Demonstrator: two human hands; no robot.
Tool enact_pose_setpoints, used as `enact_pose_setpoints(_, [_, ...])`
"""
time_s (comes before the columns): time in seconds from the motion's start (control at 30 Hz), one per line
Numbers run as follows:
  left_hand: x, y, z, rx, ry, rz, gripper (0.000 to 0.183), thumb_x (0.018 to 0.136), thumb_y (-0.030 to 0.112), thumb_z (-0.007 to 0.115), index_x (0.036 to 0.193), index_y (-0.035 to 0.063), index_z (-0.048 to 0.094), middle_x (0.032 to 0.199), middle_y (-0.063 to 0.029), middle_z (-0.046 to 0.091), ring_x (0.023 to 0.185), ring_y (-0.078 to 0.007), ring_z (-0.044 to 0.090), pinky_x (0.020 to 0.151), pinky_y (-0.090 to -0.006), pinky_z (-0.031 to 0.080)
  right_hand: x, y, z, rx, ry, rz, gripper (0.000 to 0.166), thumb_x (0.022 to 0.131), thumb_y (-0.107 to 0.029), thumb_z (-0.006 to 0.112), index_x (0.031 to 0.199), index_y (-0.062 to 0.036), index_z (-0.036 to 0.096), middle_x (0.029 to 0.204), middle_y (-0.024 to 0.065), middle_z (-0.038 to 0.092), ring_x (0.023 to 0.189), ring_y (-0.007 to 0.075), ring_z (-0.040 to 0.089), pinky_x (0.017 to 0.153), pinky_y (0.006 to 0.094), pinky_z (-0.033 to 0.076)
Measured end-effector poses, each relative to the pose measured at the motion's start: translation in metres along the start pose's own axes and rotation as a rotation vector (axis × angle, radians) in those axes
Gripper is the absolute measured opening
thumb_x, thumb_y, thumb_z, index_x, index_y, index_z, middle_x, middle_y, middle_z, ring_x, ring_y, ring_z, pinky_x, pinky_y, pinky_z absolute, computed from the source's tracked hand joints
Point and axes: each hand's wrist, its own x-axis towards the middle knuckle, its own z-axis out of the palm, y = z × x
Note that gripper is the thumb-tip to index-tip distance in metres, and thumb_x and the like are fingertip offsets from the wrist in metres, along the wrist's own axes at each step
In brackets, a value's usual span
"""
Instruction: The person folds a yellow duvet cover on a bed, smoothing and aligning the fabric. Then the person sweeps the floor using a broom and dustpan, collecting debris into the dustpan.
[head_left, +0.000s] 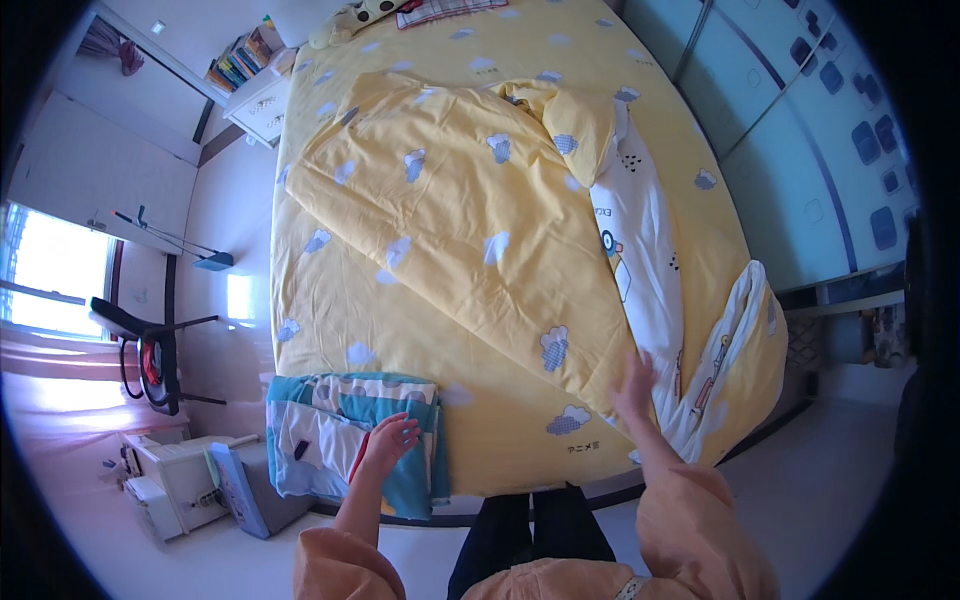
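A yellow quilt (457, 210) with a cloud print lies unevenly spread over the bed, its right side turned back to show a white printed underside (641, 225). My right hand (634, 384), slightly blurred, is at the quilt's near right edge; whether its fingers grip the cloth is unclear. Over a folded teal and white bedding bundle (315, 435) at the bed's near left corner, my left hand (391, 444) has its fingers apart and holds nothing. A quilt corner (750, 375) hangs over the bed's right edge.
The fitted sheet (337, 300) on the bed carries the same print. A checked pillow (450, 9) is at the far end. Sliding wardrobe doors (787, 135) stand close on the right. To the left are a black chair (154, 360), a dustpan (214, 261) and a white cabinet (191, 472).
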Motion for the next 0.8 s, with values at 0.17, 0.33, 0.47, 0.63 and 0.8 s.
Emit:
enact_pose_setpoints(0.17, [0.039,0.030,0.010,0.032,0.079,0.060,0.029,0.082,0.011,0.048,0.110,0.0037,0.045,0.098,-0.0125,0.057,0.086,-0.0244,0.057,0.073,-0.0343,0.048,0.041,-0.123,0.038,0.072,-0.259,-0.331,0.073,0.059,-0.020,0.068,0.123,-0.0155,0.034,0.128,0.0150,0.029,0.120,0.0343,0.024,0.092,0.0573,0.021])
enact_pose_setpoints(0.33, [0.096,0.058,-0.004,0.015,0.046,0.036,0.030,0.083,0.015,0.048,0.111,0.0055,0.044,0.102,-0.0125,0.056,0.087,-0.0253,0.056,0.072,-0.0352,0.048,0.087,-0.190,0.069,0.013,-0.392,-0.251,0.083,0.060,-0.020,0.068,0.130,-0.0201,0.023,0.130,0.0159,0.027,0.115,0.0403,0.030,0.091,0.0531,0.029])
enact_pose_setpoints(0.47, [0.156,0.094,-0.016,0.087,0.090,-0.022,0.033,0.084,0.021,0.047,0.114,0.0074,0.041,0.104,-0.0113,0.055,0.089,-0.0259,0.056,0.072,-0.0359,0.047,0.098,-0.190,0.119,-0.178,-0.510,-0.153,0.065,0.073,-0.014,0.053,0.131,-0.0260,0.025,0.129,0.0157,0.030,0.111,0.0436,0.035,0.087,0.0538,0.035])
enact_pose_setpoints(0.63, [0.248,0.168,-0.036,0.112,0.103,0.033,0.035,0.084,0.027,0.048,0.113,0.0088,0.041,0.108,-0.0101,0.053,0.091,-0.0252,0.054,0.074,-0.0380,0.045,0.112,-0.195,0.149,-0.242,-0.522,-0.097,0.057,0.078,-0.015,0.045,0.129,-0.0307,0.027,0.126,0.0192,0.034,0.104,0.0493,0.038,0.083,0.0571,0.037])
enact_pose_setpoints(0.8, [0.356,0.254,-0.039,0.126,0.011,0.100,0.041,0.081,0.044,0.048,0.106,0.0114,0.048,0.098,-0.0059,0.056,0.085,-0.0190,0.055,0.072,-0.0335,0.044,0.101,-0.205,0.170,-0.400,-0.431,-0.067,0.056,0.079,-0.022,0.045,0.131,-0.0292,0.025,0.127,0.0223,0.033,0.105,0.0530,0.035,0.079,0.0658,0.032])
